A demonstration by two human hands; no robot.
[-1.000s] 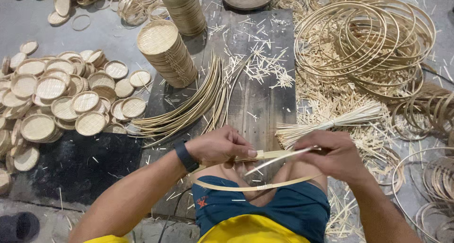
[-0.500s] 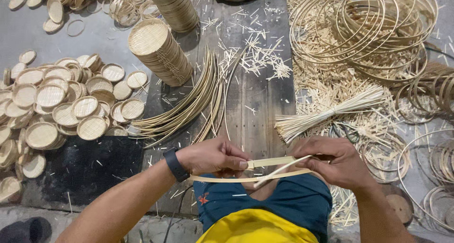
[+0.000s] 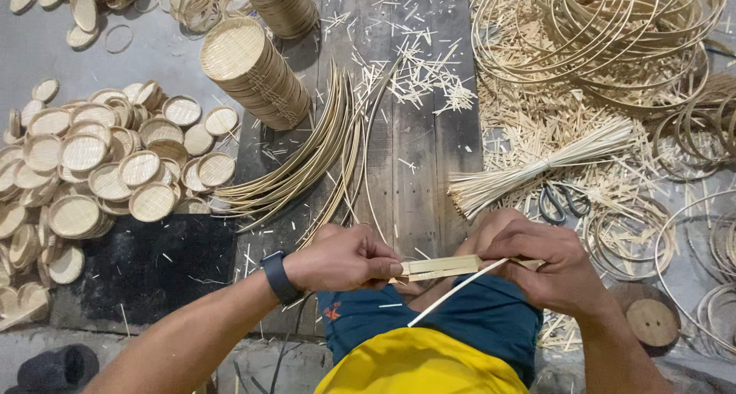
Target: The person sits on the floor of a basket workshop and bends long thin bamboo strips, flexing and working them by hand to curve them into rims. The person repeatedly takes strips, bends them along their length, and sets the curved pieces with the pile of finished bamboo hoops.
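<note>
Between both hands [image 3: 452,264] — bamboo strip [image 3: 441,267]

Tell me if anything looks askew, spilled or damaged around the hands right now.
Nothing looks damaged. Short bamboo offcuts are strewn loose across the dark wooden board, and the stack of woven discs leans over on its side. The left hand and right hand grip a flat bamboo strip between them.

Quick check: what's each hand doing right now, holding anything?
Left hand: closed, pinching one end of the flat bamboo strips.
Right hand: closed on the other end of the strips, with a thin sliver too.
</note>
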